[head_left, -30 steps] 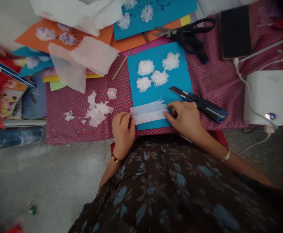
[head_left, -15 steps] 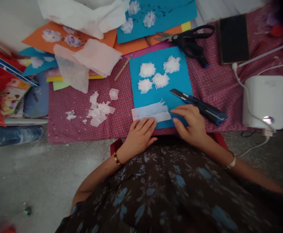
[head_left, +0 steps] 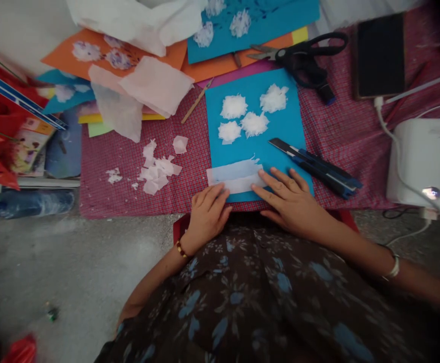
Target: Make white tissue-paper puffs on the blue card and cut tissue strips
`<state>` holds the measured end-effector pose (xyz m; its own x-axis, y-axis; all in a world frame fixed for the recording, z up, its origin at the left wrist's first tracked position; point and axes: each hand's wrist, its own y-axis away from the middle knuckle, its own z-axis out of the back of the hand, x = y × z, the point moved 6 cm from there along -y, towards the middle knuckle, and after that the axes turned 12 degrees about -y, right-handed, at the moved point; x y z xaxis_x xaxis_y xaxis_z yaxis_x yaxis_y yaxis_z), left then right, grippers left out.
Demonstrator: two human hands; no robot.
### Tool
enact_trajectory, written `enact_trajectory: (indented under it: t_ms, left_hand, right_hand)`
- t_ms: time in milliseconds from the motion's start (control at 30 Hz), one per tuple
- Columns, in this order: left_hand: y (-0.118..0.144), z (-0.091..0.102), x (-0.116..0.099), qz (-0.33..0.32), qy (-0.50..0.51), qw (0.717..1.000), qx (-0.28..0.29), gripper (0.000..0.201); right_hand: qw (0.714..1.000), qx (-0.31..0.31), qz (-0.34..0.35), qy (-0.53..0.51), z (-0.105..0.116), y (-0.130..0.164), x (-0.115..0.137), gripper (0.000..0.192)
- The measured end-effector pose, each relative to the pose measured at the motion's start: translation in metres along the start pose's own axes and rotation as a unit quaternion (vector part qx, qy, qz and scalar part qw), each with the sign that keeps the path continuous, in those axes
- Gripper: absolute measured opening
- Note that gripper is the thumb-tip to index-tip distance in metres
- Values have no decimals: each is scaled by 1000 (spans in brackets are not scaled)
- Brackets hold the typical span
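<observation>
A blue card (head_left: 276,121) lies on the red checked cloth (head_left: 121,161), with several white tissue tufts (head_left: 234,106) stuck on its upper half. A folded white tissue strip (head_left: 235,175) lies across the card's lower edge. My left hand (head_left: 206,214) rests flat at the strip's near left end, fingers together. My right hand (head_left: 290,199) lies flat with fingers spread, its fingertips pressing the strip's right end. Neither hand holds anything. A blue and black utility knife (head_left: 318,166) lies just beyond my right hand.
Torn tissue scraps (head_left: 155,169) lie left of the card. Black scissors (head_left: 303,55), a dark phone (head_left: 380,53) and a white box with a cable (head_left: 424,161) sit to the right. Orange card (head_left: 167,50), pink tissue sheets (head_left: 155,85) and books (head_left: 19,131) crowd the left.
Both hands let go of the strip's ends and flattened onto it. My left hand slid right along the strip, then drew back a little; my right hand opened and spread its fingers.
</observation>
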<state>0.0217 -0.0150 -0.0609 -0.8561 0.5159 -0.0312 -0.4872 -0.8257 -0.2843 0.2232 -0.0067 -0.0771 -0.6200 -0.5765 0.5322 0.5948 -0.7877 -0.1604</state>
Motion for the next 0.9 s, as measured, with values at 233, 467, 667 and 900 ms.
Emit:
enact_trajectory:
  t_ms: [233, 467, 667, 900]
  left_hand:
    - [15, 10, 11, 67, 12, 993, -92, 26]
    - [11, -4, 13, 92, 3, 996, -21, 23]
    - [13, -10, 16, 105, 6, 994, -9, 22]
    - [16, -16, 16, 96, -17, 993, -71, 21]
  right_hand:
    - [996, -5, 74, -58, 5, 4, 7, 36]
    - [998, 3, 41, -50, -1, 1, 3, 37]
    - [992, -66, -47, -92, 14, -7, -8, 34]
    - [988, -79, -109, -68, 25, -47, -22, 26]
